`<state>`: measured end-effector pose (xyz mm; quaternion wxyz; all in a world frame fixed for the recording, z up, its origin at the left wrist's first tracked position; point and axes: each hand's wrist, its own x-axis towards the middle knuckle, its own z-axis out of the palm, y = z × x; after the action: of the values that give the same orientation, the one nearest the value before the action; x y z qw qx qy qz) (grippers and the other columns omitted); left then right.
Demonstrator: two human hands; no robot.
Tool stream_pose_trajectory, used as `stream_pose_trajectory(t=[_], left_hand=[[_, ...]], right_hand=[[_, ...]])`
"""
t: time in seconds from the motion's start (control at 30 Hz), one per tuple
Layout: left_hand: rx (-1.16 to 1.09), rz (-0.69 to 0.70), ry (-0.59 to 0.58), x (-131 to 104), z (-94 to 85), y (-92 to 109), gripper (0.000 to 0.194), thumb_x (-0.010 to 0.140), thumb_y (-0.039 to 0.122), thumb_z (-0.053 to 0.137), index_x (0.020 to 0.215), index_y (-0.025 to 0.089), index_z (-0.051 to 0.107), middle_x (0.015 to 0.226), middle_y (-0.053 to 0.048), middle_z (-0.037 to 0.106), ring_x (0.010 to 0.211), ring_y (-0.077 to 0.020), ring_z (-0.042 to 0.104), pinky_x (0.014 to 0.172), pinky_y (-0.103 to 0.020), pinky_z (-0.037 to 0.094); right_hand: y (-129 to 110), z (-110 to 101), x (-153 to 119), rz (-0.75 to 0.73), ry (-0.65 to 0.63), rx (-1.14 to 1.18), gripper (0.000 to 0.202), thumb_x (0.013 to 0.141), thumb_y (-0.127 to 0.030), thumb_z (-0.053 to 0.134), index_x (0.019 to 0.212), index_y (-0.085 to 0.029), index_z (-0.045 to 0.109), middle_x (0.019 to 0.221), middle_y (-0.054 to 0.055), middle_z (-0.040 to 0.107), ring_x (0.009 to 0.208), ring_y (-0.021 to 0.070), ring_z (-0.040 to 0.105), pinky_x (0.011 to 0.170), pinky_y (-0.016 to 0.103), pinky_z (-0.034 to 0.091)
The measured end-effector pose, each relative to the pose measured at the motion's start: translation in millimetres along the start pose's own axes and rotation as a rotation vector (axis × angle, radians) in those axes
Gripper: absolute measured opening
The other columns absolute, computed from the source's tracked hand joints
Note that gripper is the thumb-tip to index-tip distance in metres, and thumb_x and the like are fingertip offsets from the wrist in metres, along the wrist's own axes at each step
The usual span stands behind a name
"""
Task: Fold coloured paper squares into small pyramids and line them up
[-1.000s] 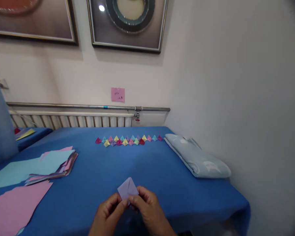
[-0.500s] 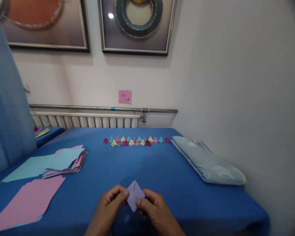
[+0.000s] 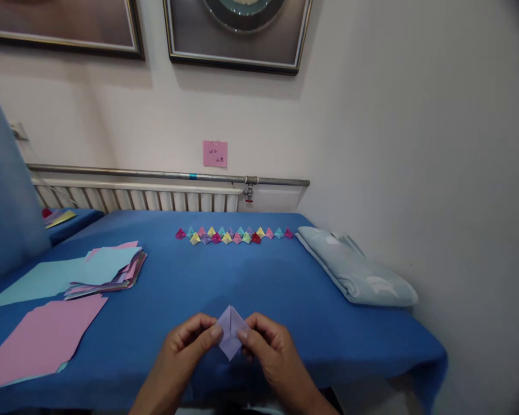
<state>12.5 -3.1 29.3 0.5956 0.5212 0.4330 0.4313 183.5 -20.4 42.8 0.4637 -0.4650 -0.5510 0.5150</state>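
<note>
A small lilac paper, folded into a diamond (image 3: 230,340), is held up over the near edge of the bed. A slit runs down from its top corner. My left hand (image 3: 184,350) pinches its left corner between thumb and fingers. On the opposite corner, my right hand (image 3: 273,350) grips it the same way, thumb on the front face. The fingers behind the paper are partly hidden. Farther back, two rows of small folded paper pieces (image 3: 227,237) in several colours lie across the blue sheet (image 3: 177,276).
To the left lie a stack of coloured paper (image 3: 108,268) and pink sheets (image 3: 43,340). A folded pale-green blanket (image 3: 358,271) rests at the right. Behind the bed are a radiator (image 3: 155,199) and pipe; a blue curtain (image 3: 8,190) hangs at left.
The view has tilted down a little. My right thumb has shifted from the diamond's lower middle out to its right corner, and more of the slit shows.
</note>
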Motion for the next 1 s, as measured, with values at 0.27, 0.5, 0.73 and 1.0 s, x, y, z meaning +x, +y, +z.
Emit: stream_pose_trajectory(t=[0.27,0.5,0.73,1.0], left_hand=[[0.278,0.353,-0.012,-6.6,-10.0,2.0,0.013,0.082,0.033,0.061,0.085,0.025,0.07,0.092,-0.002,0.067,0.092,-0.0183,0.06,0.083,-0.026,0.046],[0.376,0.478,-0.016,-5.5,-14.1,5.1,0.011,0.083,0.028,0.059,0.089,0.026,0.068,0.091,-0.003,0.068,0.093,-0.0193,0.061,0.083,-0.029,0.047],[0.297,0.011,0.006,18.9,-7.0,1.4,0.029,0.08,0.046,0.056,0.073,0.02,0.065,0.066,0.001,0.058,0.064,-0.0132,0.05,0.06,-0.022,0.04],[0.585,-0.057,-0.108,69.4,-11.6,-11.6,0.026,0.078,0.036,0.052,0.059,0.019,0.06,0.067,0.0,0.053,0.069,-0.016,0.052,0.066,-0.027,0.038]], right_hand=[[0.7,-5.9,-5.9,-0.359,0.068,-0.235,0.011,0.084,-0.026,0.057,0.076,-0.021,0.063,0.073,0.0,0.058,0.07,0.0139,0.054,0.067,0.025,0.042],[2.6,-8.0,1.0,-0.438,0.029,-0.238,0.009,0.084,-0.021,0.055,0.08,-0.023,0.064,0.075,0.001,0.061,0.071,0.0149,0.057,0.068,0.027,0.045],[23.8,-5.0,26.8,-0.148,0.048,-0.133,0.009,0.079,-0.025,0.057,0.086,-0.022,0.062,0.075,-0.001,0.06,0.071,0.0133,0.055,0.066,0.025,0.043],[56.1,-19.3,63.1,-0.138,-0.018,-0.476,0.016,0.08,-0.02,0.051,0.093,-0.022,0.06,0.078,0.0,0.064,0.074,0.015,0.057,0.072,0.029,0.039]])
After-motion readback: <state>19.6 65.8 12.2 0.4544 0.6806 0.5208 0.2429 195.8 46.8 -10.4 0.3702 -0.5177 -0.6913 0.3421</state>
